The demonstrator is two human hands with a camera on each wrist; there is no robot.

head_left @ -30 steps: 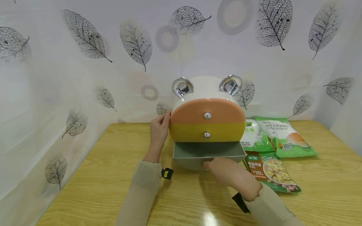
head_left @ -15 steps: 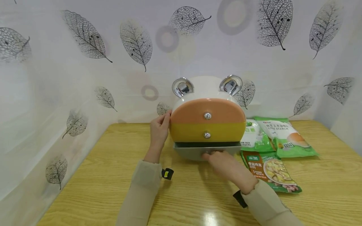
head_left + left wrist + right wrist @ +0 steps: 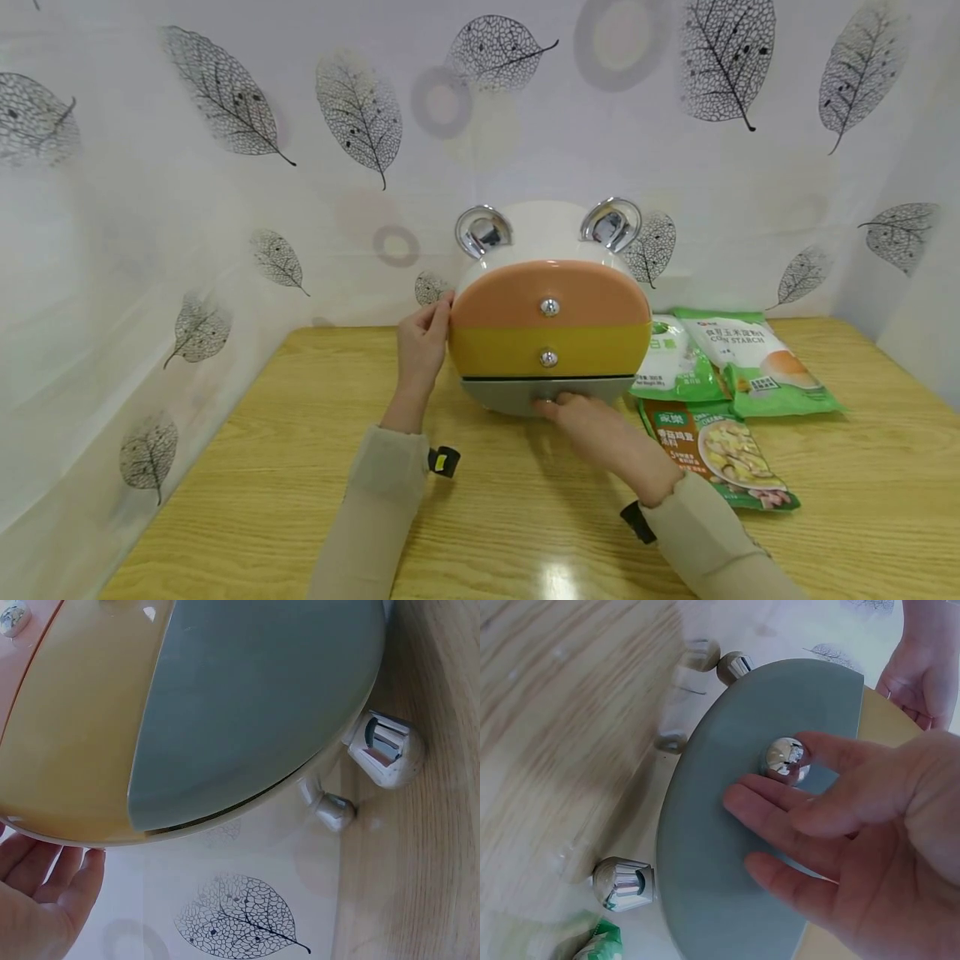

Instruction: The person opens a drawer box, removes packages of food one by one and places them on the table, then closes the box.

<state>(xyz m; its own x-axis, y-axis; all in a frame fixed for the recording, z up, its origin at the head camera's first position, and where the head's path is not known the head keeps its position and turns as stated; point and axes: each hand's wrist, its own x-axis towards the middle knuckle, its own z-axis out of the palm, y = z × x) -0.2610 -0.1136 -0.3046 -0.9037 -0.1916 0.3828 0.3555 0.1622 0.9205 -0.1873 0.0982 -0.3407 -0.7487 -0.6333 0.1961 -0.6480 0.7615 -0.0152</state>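
Note:
A frog-shaped storage box (image 3: 551,233) with two chrome ring ears stands on the table, three drawers in its front. The top drawer (image 3: 495,292) is orange, the middle drawer (image 3: 495,350) yellow and the bottom drawer (image 3: 498,393) grey-green. My right hand (image 3: 607,433) has thumb and fingers on either side of the bottom drawer's chrome knob (image 3: 784,756), other fingertips against the drawer front. That drawer sits nearly flush, with a thin dark gap along its edge in the left wrist view. My left hand (image 3: 422,342) rests its fingertips against the box's left side.
Right of the box lie a cornstarch bag (image 3: 757,362), a green-and-white bag (image 3: 675,367) and a brown-and-green food packet (image 3: 720,458). Chrome feet (image 3: 386,748) hold the box above the wooden table (image 3: 300,467). A leaf-printed cloth (image 3: 337,250) hangs behind.
The bottom drawer has slid inward from well pulled out to almost level with the box front, my right hand moving with it. My left hand has stayed on the box's side.

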